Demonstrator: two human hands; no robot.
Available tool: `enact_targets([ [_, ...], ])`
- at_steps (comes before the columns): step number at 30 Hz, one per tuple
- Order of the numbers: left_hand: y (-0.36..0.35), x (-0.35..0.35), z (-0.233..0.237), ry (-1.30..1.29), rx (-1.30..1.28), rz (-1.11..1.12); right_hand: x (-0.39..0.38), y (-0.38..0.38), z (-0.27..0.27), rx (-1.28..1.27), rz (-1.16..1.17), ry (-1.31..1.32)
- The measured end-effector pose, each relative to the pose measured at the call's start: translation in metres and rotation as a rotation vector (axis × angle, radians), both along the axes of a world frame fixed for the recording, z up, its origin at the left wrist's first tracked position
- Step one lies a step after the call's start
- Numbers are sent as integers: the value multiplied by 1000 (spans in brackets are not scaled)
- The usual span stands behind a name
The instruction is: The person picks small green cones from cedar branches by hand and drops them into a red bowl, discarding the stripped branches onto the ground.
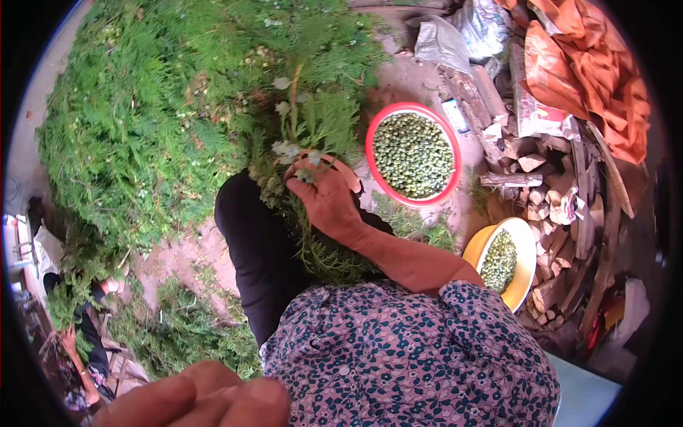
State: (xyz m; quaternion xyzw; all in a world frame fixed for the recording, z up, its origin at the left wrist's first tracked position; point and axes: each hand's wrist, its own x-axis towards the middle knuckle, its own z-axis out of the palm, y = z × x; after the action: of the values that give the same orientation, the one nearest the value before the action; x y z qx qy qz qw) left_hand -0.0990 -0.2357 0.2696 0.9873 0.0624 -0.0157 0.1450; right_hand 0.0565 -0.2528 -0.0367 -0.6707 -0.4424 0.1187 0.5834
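Head view: my right hand (325, 196) is pinching a green sprig (293, 117) just left of the red bowl (409, 106). My left hand (206, 398) is curled up, can't tell if it's holding anything.

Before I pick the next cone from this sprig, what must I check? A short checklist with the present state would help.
1. Right hand grip on the sprig: fingers closed around it, ok.
2. Pale cones on the sprig: several show above the fingertips, ok.
3. Room in the red basin: nearly full, not heaped, ok.
4. Room in the yellow basin: partly filled, ok.
5. Left hand: close to the camera and blurred; whether it holds anything, cannot tell.
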Motion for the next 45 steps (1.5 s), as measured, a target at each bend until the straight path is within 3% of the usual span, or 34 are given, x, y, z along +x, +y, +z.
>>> enact_targets([
  [3,24,-13,-7,-57,419,-411,-1,1,-1,21,37,78],
  [4,4,-16,-11,-141,489,-207,-1,0,-1,36,45,66],
  [7,-6,-23,-2,9,375,154,0,-1,-3,26,65,76],
  [9,14,-38,-16,-153,479,-4,0,1,-13,6,48,86],
  [12,8,-21,-15,-110,418,-37,0,0,-11,21,30,76],
  [17,0,-4,-16,-56,433,1,1,-2,3,-56,6,-2],
  [20,0,2,-33,-148,439,180,2,-2,16,-8,-16,-35],
  [22,17,-6,-70,-486,242,426,4,-4,16,-26,-10,6],
  [25,43,-8,-120,-631,123,629,12,-2,7,-31,59,141],
  [29,71,-22,-189,-601,-123,837,14,2,23,-43,231,384],
  [31,72,-26,-212,-595,-308,964,9,7,27,7,303,689],
  [34,78,-37,-249,-626,-738,1105,8,14,36,-7,406,819],
  [36,76,-38,-265,-797,-1138,1110,5,22,46,-75,484,937],
  [39,69,-37,-264,-1075,-1587,1151,4,38,49,-119,636,851],
  [41,72,-37,-268,-1248,-1732,939,1,48,59,-120,690,924],
  [43,71,-39,-267,-1266,-1706,1062,2,57,64,-310,810,1098],
  [44,72,-42,-270,-1286,-1766,1002,0,67,50,-243,810,862],
  [45,73,-45,-271,-1306,-1824,939,-2,70,45,-240,819,858],
])
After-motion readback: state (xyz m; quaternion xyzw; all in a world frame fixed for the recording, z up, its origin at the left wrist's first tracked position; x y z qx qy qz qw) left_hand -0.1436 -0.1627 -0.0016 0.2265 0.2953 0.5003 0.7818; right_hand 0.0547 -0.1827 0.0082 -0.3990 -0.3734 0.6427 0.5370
